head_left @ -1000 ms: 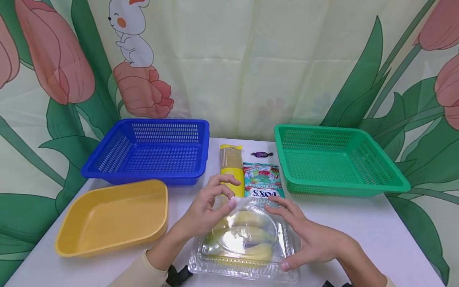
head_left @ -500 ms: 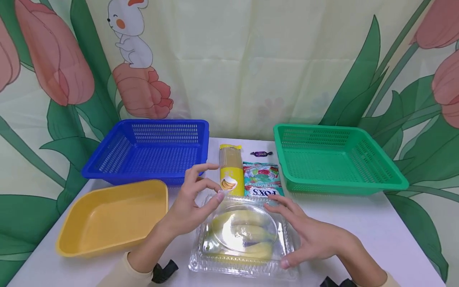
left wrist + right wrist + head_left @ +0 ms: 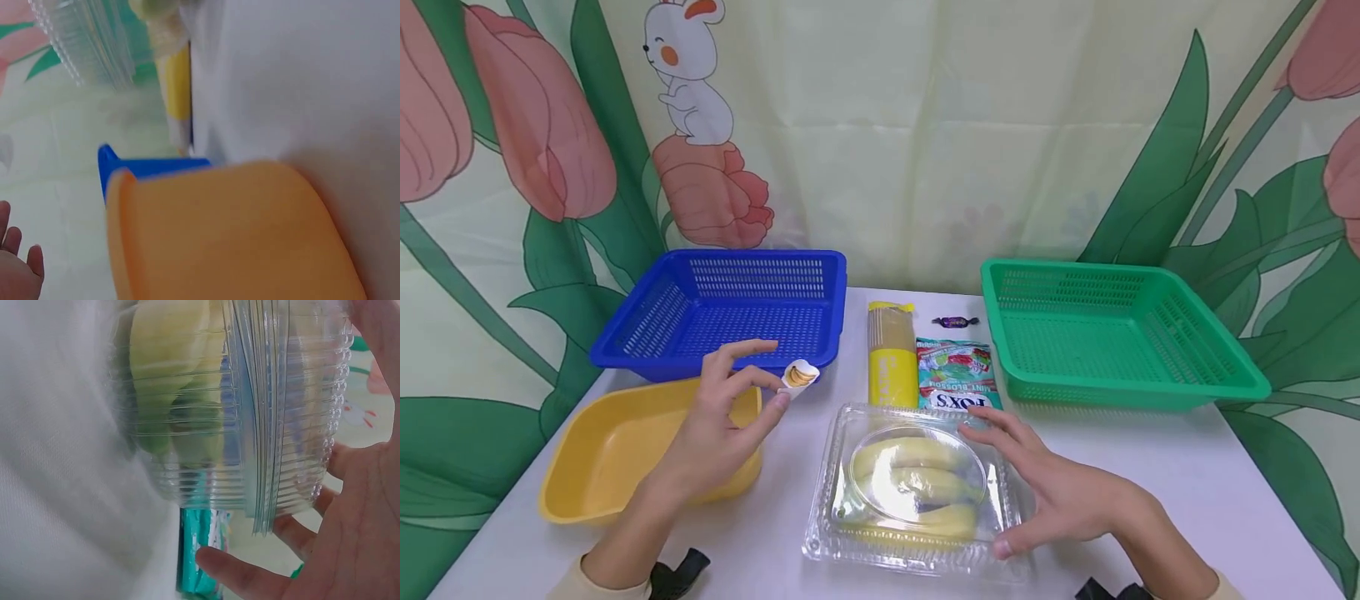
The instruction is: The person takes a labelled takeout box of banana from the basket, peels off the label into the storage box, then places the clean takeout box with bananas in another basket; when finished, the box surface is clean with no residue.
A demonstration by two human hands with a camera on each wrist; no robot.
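Note:
My left hand (image 3: 722,429) pinches a small white sticker (image 3: 800,375) with bananas pictured on it, above the yellow basin's right end. The left wrist view shows part of that hand (image 3: 20,275) but not the sticker. A clear plastic clamshell box (image 3: 827,533) with bananas (image 3: 917,483) inside lies closed on the table. Over the box's right side spreads my right hand (image 3: 1048,496), thumb at the near corner and fingers at the far one. Seen from the right wrist, its loosely spread fingers (image 3: 244,575) reach along the box wall (image 3: 275,425), palm apart from it.
Behind the box lie a yellow-banded pack of noodles (image 3: 892,367), a teal FOX'S candy bag (image 3: 957,367) and a purple wrapped candy (image 3: 956,322). A blue basket (image 3: 625,346) and yellow basin (image 3: 580,467) stand left, a green basket (image 3: 1120,392) right, before a printed curtain (image 3: 865,125).
My left hand has moved left from above the box with the sticker, whose banana picture now faces up. The right hand stays by the box.

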